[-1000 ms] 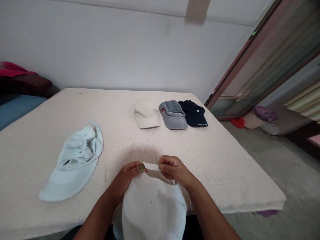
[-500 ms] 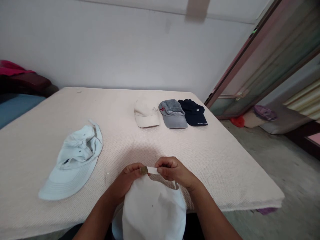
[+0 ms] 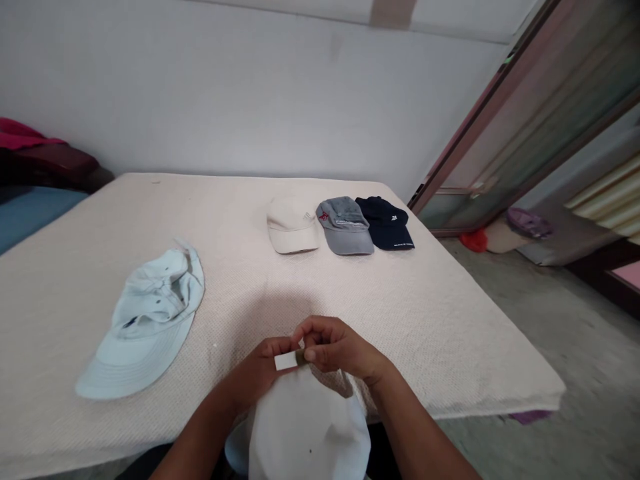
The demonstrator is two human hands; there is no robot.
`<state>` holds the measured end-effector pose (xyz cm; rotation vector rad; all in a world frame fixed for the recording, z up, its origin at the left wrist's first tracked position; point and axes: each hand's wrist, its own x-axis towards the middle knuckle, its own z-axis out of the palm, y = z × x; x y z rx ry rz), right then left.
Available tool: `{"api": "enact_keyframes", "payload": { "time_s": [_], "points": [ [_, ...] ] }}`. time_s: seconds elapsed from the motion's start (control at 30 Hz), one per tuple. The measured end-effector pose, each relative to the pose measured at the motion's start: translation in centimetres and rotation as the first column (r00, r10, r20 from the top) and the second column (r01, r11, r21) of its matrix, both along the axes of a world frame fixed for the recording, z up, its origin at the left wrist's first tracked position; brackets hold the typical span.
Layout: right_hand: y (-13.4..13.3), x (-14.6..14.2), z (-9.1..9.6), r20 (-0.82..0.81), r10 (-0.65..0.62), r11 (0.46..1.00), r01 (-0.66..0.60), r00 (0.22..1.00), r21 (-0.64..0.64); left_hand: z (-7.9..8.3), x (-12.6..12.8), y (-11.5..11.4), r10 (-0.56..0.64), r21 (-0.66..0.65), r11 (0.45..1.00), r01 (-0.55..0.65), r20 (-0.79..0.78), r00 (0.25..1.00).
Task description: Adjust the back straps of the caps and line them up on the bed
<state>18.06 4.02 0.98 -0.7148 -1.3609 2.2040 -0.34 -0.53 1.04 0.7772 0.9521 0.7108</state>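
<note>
White cap (image 3: 307, 423) held by both hands (image 3: 344, 350), narrow at strap (image 3: 285, 361) and buckle (image 3: 301, 357) (left pinch likely, partly hidden)

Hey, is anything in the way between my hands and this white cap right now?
Nothing visible: your left hand is on the white cap beside its strap, and your right hand is at the buckle.

Forearms (image 3: 200, 427) angle inward — left hand (image 3: 257, 377) and right hand (image 3: 343, 350) close together, fingers curled — right thumb (image 3: 320, 353) and forefinger (image 3: 311, 325) pinching.

White cap (image 3: 305, 427), pale-blue cap (image 3: 145, 320)
</note>
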Motion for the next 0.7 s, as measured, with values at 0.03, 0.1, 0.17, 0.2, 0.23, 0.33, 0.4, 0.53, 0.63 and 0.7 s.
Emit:
{"api": "enact_keyframes", "payload": {
  "time_s": [0.03,0.1,0.17,0.2,0.23,0.33,0.4,0.53,0.63,0.7],
  "points": [
    [0.0,-0.1,0.0,0.009,-0.001,1.000,0.001,1.000,-0.001,0.0,0.0,0.0,-0.003,0.027,1.000,0.004,-0.015,1.000],
    [0.1,-0.1,-0.1,0.036,-0.007,1.000,0.006,0.999,0.009,0.0,0.0,0.1,0.006,0.058,0.998,-0.005,-0.028,1.000],
    [0.2,-0.1,-0.2,0.067,-0.015,1.000,0.013,0.998,0.028,-0.2,-0.1,0.0,0.038,0.059,0.998,-0.036,-0.033,0.999],
    [0.2,-0.2,-0.3,0.083,-0.019,0.999,0.016,0.996,0.039,-0.4,-0.1,0.0,0.046,0.052,0.998,-0.044,-0.034,0.998],
    [0.2,-0.2,-0.3,0.098,-0.023,0.999,0.018,0.995,0.051,-0.6,-0.1,-0.1,0.044,0.044,0.998,-0.043,-0.033,0.998],
    [0.2,-0.3,-0.5,0.120,-0.036,0.996,0.026,0.992,0.088,-1.0,0.0,-0.4,0.011,0.036,0.999,-0.011,-0.003,1.000],
    [0.2,-0.4,-0.5,0.116,-0.042,0.995,0.032,0.992,0.090,-1.1,0.3,-0.5,0.029,0.043,0.999,-0.029,0.013,1.000],
    [0.3,0.0,-0.2,0.081,-0.076,0.996,0.072,0.994,0.051,-0.7,0.5,-0.5,0.083,0.025,0.996,-0.083,0.005,0.997],
    [0.4,0.7,0.1,0.081,-0.121,0.992,0.119,0.989,0.030,-0.5,0.2,-0.3,0.076,-0.023,0.997,-0.076,0.028,0.997],
    [0.4,0.9,0.2,0.090,-0.134,0.991,0.133,0.987,0.018,-0.5,0.1,-0.2,0.079,-0.033,0.996,-0.078,0.041,0.996]
  ]
}}
